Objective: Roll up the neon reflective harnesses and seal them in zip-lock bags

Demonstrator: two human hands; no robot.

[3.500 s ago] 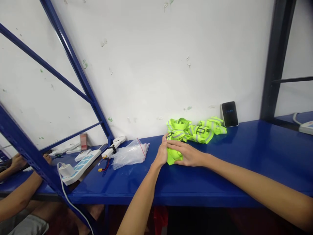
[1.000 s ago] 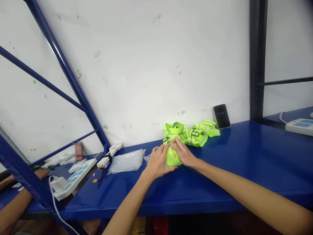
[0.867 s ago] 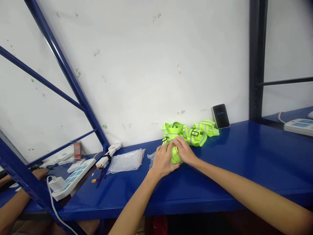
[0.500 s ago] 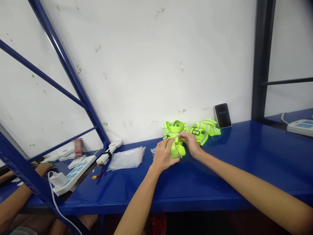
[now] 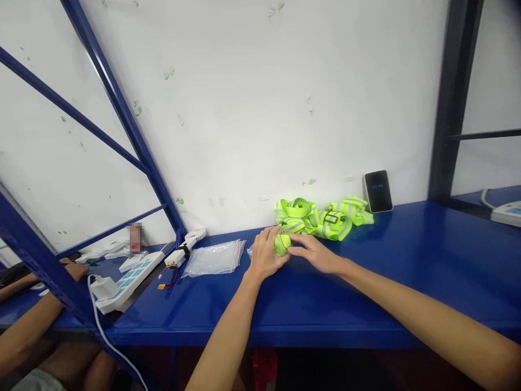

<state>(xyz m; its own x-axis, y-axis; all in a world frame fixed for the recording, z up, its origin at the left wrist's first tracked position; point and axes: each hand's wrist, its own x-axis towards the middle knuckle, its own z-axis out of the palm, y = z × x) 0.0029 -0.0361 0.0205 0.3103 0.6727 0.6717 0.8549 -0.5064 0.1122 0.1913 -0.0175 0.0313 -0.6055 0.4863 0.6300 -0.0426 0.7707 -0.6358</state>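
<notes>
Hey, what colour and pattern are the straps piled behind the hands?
The straps are bright yellow-green with silver-grey stripes, best seen in the head view.

Your left hand hides most of the bundle; only its right end shows. Clear plastic peeks out left of that hand, the rest covered, so you can't make out its shape. Your left forearm runs off the near edge, your right forearm off the right. The clock's digits are too blurred for you to trust. On the left, a reddish thing is pixelated, and the post hides part of another person's arm. The right edge cuts off a power strip.
</notes>
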